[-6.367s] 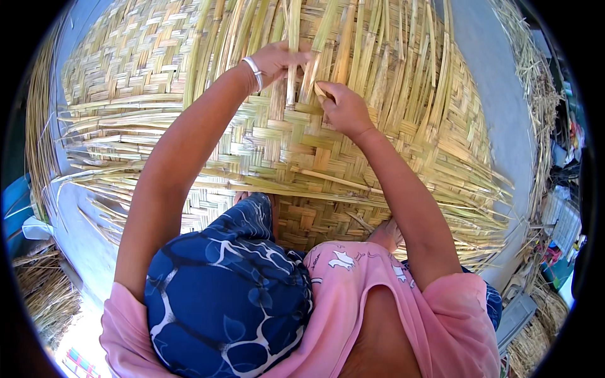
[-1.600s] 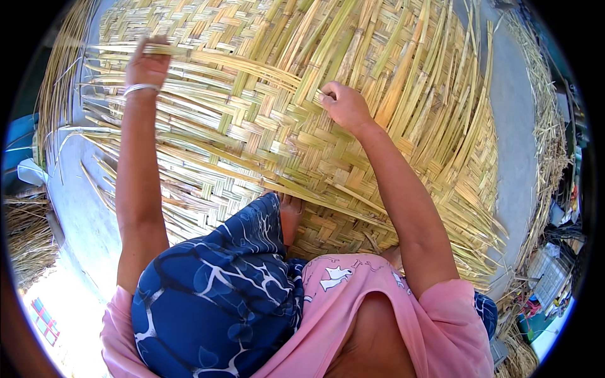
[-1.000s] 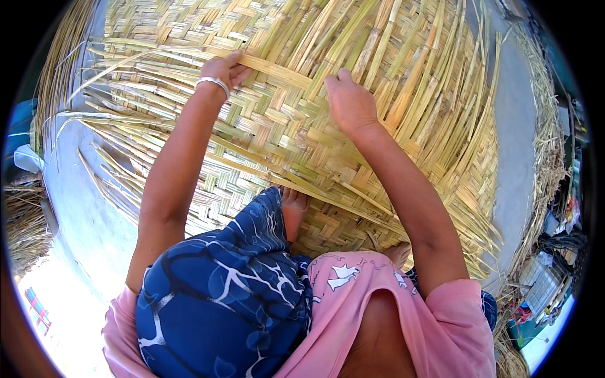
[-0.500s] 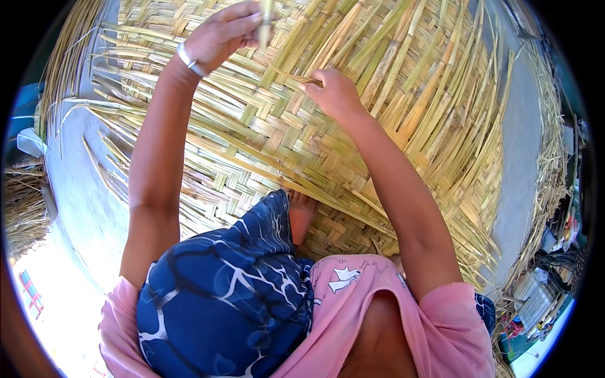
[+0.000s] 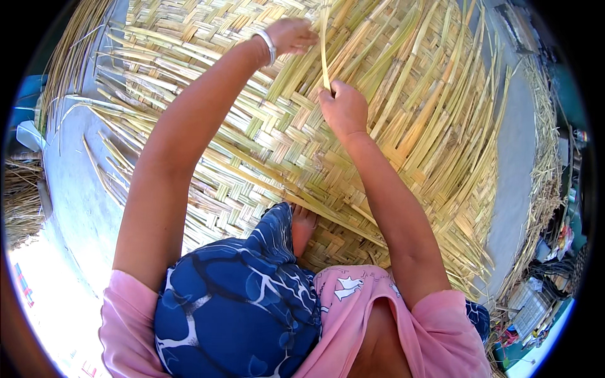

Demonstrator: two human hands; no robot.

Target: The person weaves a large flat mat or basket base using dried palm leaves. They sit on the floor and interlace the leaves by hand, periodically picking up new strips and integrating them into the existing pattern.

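A large woven mat (image 5: 272, 129) of split cane-like strips spreads beneath both hands. My right hand (image 5: 344, 108) is closed in a pinch on the lower end of a pale, narrow strip (image 5: 324, 47). That strip rises from the fist past the upper edge of the view. My left hand (image 5: 291, 36), with a white bangle at the wrist, is over the mat just left of the strip. Its fingers look stretched out and slightly blurred, holding nothing I can see, with a small gap to the strip.
Long unwoven strip ends (image 5: 435, 120) fan out on the right, and more stick out over the grey floor (image 5: 82, 164) on the left. My bare foot (image 5: 303, 230) rests on the mat. Bundled stalks (image 5: 69, 57) lie at upper left; straw (image 5: 545, 151) and clutter line the right.
My left hand has moved right and let go of the strip it held. The right hand has shifted slightly right and down, and the strip in it now stands upward.
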